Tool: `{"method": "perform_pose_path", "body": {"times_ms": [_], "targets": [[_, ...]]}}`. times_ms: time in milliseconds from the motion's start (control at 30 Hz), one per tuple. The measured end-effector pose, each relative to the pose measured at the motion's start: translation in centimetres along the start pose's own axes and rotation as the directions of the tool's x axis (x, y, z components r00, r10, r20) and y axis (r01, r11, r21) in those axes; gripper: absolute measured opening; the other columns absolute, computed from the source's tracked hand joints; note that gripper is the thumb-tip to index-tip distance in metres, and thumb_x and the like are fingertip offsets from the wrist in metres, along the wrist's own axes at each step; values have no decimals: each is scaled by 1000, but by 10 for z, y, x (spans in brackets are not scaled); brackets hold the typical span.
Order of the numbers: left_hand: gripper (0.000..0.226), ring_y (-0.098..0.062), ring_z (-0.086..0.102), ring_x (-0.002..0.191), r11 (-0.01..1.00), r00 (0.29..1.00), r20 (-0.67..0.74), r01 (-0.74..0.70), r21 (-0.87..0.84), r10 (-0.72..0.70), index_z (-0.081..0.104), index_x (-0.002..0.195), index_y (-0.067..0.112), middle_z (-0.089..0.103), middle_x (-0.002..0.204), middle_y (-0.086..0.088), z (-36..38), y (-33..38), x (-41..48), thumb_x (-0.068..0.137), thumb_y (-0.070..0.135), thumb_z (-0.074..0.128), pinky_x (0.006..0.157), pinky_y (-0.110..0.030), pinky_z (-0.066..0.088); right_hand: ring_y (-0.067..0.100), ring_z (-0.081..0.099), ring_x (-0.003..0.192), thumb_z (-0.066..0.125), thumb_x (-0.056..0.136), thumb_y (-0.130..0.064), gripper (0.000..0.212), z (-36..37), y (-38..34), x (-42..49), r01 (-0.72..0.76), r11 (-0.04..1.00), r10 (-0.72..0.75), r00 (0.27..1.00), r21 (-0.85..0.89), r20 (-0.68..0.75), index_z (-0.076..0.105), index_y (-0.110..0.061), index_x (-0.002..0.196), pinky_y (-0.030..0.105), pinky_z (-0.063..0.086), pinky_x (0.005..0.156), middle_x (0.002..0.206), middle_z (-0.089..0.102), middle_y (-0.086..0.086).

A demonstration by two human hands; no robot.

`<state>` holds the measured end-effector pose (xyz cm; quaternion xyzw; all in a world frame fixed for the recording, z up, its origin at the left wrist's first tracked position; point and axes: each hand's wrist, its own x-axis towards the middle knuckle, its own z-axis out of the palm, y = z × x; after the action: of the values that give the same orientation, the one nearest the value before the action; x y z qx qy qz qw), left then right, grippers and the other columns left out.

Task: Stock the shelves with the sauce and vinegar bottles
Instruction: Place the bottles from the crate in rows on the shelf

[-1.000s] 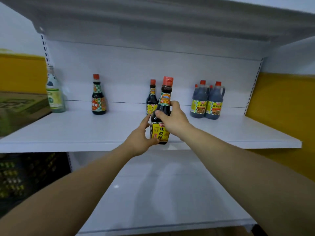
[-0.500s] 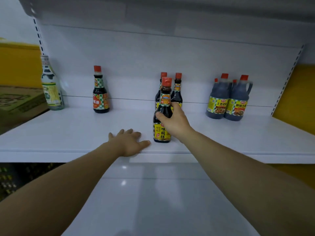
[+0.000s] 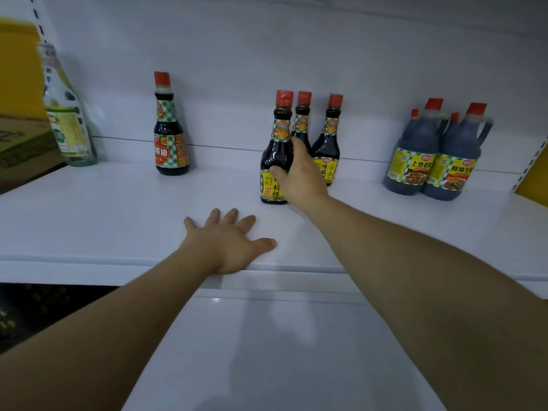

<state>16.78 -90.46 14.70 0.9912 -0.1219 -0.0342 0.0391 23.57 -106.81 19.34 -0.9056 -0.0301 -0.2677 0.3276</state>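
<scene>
head: right hand point(image 3: 299, 176) wraps bottle point(image 3: 275, 161), upright mid-shelf point(image 3: 118, 209), just ahead of two alike
left hand point(image 3: 228, 244): flat, fingers spread, near shelf edge
handling: likely glass, heavyish, smooth, breakable; hold body

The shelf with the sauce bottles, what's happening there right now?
A person is stocking the white shelf. Their right hand grips a dark sauce bottle standing upright on it, just in front of two matching bottles. The left hand rests flat near the shelf's front edge, fingers spread, holding nothing. A checked-label bottle and a clear bottle stand to the left, dark jugs to the right.
</scene>
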Motion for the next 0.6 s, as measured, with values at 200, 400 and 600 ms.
{"method": "perform_pose_path", "body": {"times_ms": [200, 400, 600], "targets": [[88, -25, -5, 145, 1000, 1000, -6, -23, 13, 24, 3, 146, 43, -2, 159, 6, 1, -1, 0, 69, 85, 6, 108, -66, -1, 33, 50, 115, 58, 91, -39, 52, 13, 12, 33, 47, 985, -51, 999, -166, -19, 40, -12, 131, 45, 48, 90, 124, 57, 12], [85, -23, -7, 145, 1000, 1000, 0, -9, 4, 9, 2, 145, 45, -3, 159, 8, 1, 0, 0, 70, 85, 8, 109, -65, -2, 30, 37, 126, 52, 91, -49, 57, 25, 18, 51, 113, 928, -137, 990, -356, -42, 41, -12, 134, 42, 36, 98, 131, 50, 11], [86, -23, -8, 145, 1000, 1000, 2, -10, 7, 10, 0, 145, 45, -4, 159, 8, 1, 0, -1, 69, 85, 5, 109, -65, -3, 31, 18, 141, 44, 94, -52, 59, 39, 19, 64, 82, 879, -116, 992, -469, -44, 38, -13, 138, 51, 16, 114, 148, 32, 12]]}}
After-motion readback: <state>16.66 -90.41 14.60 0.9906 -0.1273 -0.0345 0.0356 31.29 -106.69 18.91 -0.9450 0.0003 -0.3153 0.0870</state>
